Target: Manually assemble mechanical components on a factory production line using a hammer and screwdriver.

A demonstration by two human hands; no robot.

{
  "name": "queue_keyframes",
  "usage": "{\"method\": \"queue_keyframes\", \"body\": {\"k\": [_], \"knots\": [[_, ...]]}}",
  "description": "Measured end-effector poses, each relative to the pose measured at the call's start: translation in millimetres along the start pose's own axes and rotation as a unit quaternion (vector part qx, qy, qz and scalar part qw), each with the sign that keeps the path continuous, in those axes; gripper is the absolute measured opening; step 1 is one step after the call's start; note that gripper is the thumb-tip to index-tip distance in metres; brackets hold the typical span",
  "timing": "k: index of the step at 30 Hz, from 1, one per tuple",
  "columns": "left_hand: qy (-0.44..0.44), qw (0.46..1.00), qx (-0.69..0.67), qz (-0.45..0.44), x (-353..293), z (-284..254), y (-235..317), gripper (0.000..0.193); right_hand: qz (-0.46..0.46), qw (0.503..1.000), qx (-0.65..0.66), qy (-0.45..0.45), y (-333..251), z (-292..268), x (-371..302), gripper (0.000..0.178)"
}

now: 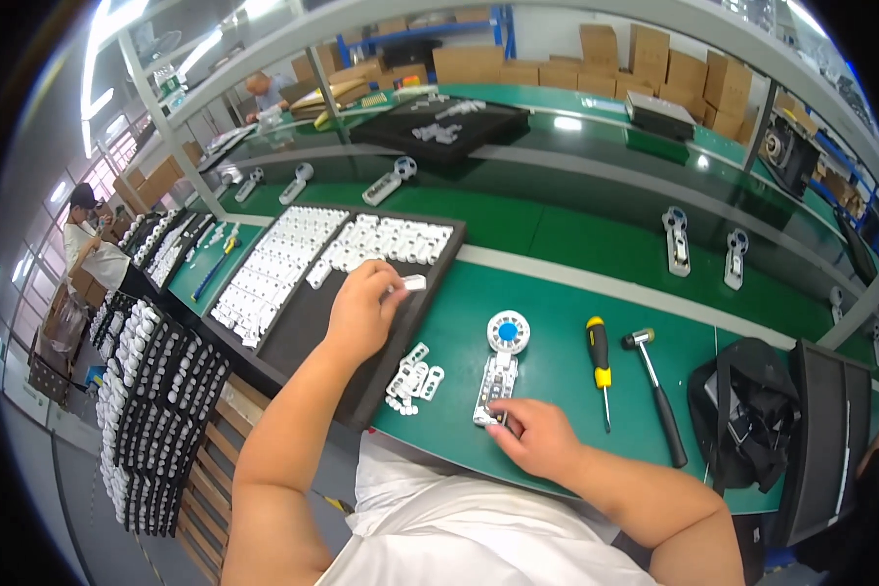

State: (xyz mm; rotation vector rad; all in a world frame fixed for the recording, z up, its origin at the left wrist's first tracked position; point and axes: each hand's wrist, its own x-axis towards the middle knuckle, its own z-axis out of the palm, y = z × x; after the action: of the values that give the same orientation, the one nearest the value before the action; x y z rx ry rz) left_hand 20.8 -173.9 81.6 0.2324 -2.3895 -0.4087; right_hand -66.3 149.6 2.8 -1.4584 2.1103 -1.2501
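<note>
- While I am watching the head view, my left hand [364, 311] is reaching over the black tray [308, 322] on the green bench [557, 322], and its grip is closing round a small white part [413, 282] between thumb and fingertips.
- That small white part is sitting just past the fingertips, near the tray's right rim, below the rows of white parts [386, 241] filling the tray's far half.
- My right hand [537, 437] is resting on the bench, its grip pinching the near end of a white handheld device [498, 371]; the fingers are curling in and touching the casing.
- The white handheld device is lying flat on the bench, lengthwise away from me, with its round head and blue centre [508, 332] at the far end.
- A loose cluster of white brackets [413, 379] is lying just beside the device on its left, between it and the tray edge.
- A yellow-and-black screwdriver [601, 366] is lying to the right of the device, and a hammer [654, 391] with a black handle is lying beside that, the two apart.
- A black bag [752, 410] is sitting further right on the bench.
- A second tray of white parts [269, 273] is lying against the first tray's left side.
- Stacks of black trays [156, 400] loaded with white pieces are standing on a pallet to my left, below the bench edge.
- More white devices [676, 242] are lying on the far lane of the bench.
</note>
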Motion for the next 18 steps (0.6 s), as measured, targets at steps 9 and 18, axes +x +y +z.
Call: {"method": "queue_keyframes", "body": {"k": [9,18], "knots": [[-0.057,0.964,-0.234,0.113,-73,31,110,0.020,0.001,0.809,0.586,-0.044,14,1,20,0.048],[-0.009,0.960,-0.243,0.139,-85,64,98,0.024,0.031,0.842,0.538,-0.032,21,0,10,0.048]]}}
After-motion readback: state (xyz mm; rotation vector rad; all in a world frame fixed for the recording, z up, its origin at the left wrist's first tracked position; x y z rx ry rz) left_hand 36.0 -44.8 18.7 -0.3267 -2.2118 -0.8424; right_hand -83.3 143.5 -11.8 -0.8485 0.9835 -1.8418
